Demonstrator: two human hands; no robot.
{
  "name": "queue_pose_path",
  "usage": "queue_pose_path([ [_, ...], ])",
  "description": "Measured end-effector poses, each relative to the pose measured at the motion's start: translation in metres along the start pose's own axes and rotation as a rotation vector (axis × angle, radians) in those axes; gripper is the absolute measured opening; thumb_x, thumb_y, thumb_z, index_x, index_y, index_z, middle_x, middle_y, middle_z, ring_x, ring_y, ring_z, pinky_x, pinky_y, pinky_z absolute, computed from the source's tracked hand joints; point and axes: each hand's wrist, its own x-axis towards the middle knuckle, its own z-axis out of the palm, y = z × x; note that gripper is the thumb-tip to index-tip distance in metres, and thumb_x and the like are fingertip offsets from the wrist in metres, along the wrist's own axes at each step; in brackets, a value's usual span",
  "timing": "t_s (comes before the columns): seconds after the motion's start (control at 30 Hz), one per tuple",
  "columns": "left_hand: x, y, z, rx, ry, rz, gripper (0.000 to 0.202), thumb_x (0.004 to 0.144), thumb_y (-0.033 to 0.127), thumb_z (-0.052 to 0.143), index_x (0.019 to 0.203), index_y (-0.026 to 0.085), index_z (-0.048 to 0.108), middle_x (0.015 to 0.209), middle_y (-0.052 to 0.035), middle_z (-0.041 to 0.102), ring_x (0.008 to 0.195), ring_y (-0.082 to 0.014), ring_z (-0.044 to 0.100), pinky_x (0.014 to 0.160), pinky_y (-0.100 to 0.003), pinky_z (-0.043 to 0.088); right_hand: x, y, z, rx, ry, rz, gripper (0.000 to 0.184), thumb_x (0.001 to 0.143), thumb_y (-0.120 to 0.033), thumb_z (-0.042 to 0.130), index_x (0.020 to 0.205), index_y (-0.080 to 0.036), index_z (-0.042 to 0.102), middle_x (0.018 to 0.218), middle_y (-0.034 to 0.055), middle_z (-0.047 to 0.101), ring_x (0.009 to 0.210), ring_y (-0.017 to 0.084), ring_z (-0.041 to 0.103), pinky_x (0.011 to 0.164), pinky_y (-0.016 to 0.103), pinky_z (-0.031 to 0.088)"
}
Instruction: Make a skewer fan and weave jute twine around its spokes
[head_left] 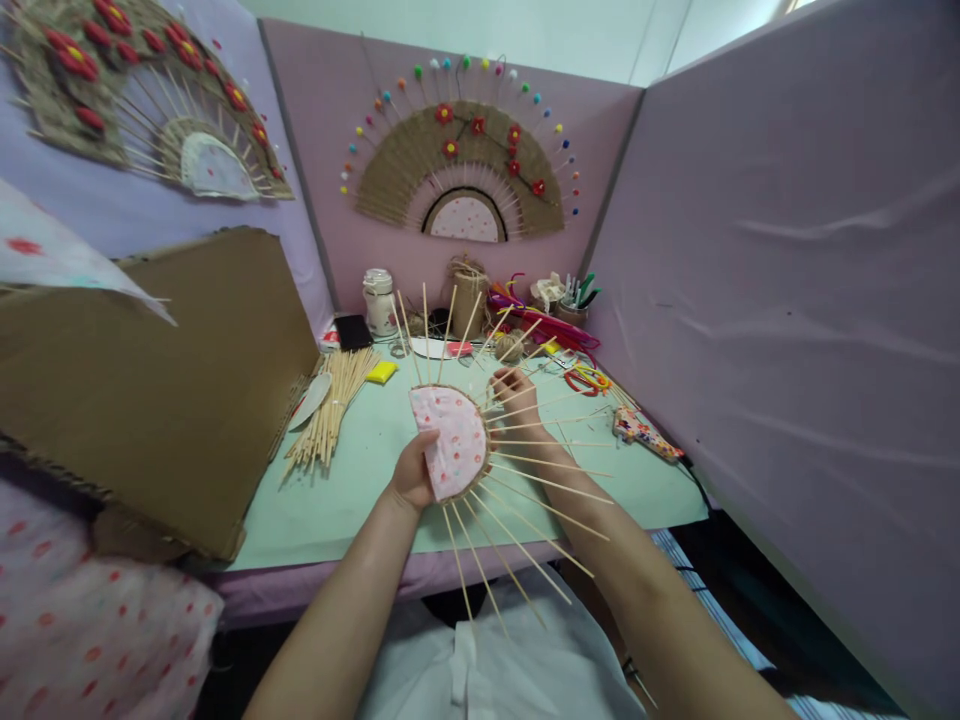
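My left hand (pixel 414 472) grips the straight edge of a half-round fan base (pixel 456 440), thumb on its front. Pale pink cloth with red dots covers the base, and a brown twine-like trim runs along its curved rim. Thin wooden sticks (pixel 551 460) fan out from that rim, upward, to the right and down toward my lap. My right hand (pixel 517 393) is raised behind the sticks at the upper right of the base. Its fingers are pinched together near one stick; what lies between them is too small to make out.
On the green-covered table (pixel 360 500) lie a bundle of sticks (pixel 337 400), a yellow packet (pixel 382 372), red-handled scissors (pixel 579 382) and a flowered glue gun (pixel 645 432). A cardboard sheet (pixel 165 390) stands left. Behind are a white jar (pixel 380 302) and a finished fan (pixel 461 170) on the partition.
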Motion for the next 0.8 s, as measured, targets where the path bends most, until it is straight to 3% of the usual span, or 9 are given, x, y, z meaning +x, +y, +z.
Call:
queue_pose_path([
  [0.23,0.003,0.002,0.002,0.007,0.185,0.034,0.047,0.071,0.018,0.054,0.116,0.006,0.057,0.100,-0.0172,0.071,0.095,-0.0288,0.067,0.085,-0.043,0.052,-0.006,0.007,-0.010,0.088,0.108,0.005,0.020,0.062,-0.033,0.066,0.073,-0.020,0.056,0.064,-0.0027,0.055,0.056,0.012,0.049,0.056,0.028,0.042],
  [0.43,0.001,0.003,0.001,0.019,0.174,0.005,0.061,0.072,0.019,0.052,0.131,0.006,0.046,0.102,-0.0170,0.070,0.095,-0.0294,0.067,0.079,-0.043,0.054,-0.007,0.006,-0.014,0.104,0.125,0.002,0.022,0.062,-0.034,0.067,0.074,-0.020,0.056,0.066,-0.0024,0.056,0.057,0.012,0.050,0.057,0.028,0.043],
  [0.63,-0.001,0.004,0.001,0.022,0.211,-0.003,0.061,0.072,0.015,0.053,0.132,0.006,0.046,0.097,-0.0151,0.072,0.092,-0.0286,0.068,0.085,-0.045,0.052,-0.007,0.005,-0.015,0.097,0.153,-0.010,0.025,0.062,-0.038,0.068,0.075,-0.020,0.056,0.066,-0.0023,0.056,0.057,0.012,0.050,0.056,0.028,0.042],
  [0.8,-0.002,0.004,0.002,0.016,0.201,0.000,0.059,0.071,0.015,0.053,0.129,0.006,0.048,0.097,-0.0152,0.072,0.093,-0.0288,0.067,0.079,-0.042,0.054,-0.007,0.007,-0.014,0.104,0.154,-0.011,0.024,0.063,-0.036,0.068,0.075,-0.019,0.056,0.067,-0.0020,0.056,0.057,0.012,0.050,0.055,0.027,0.042],
])
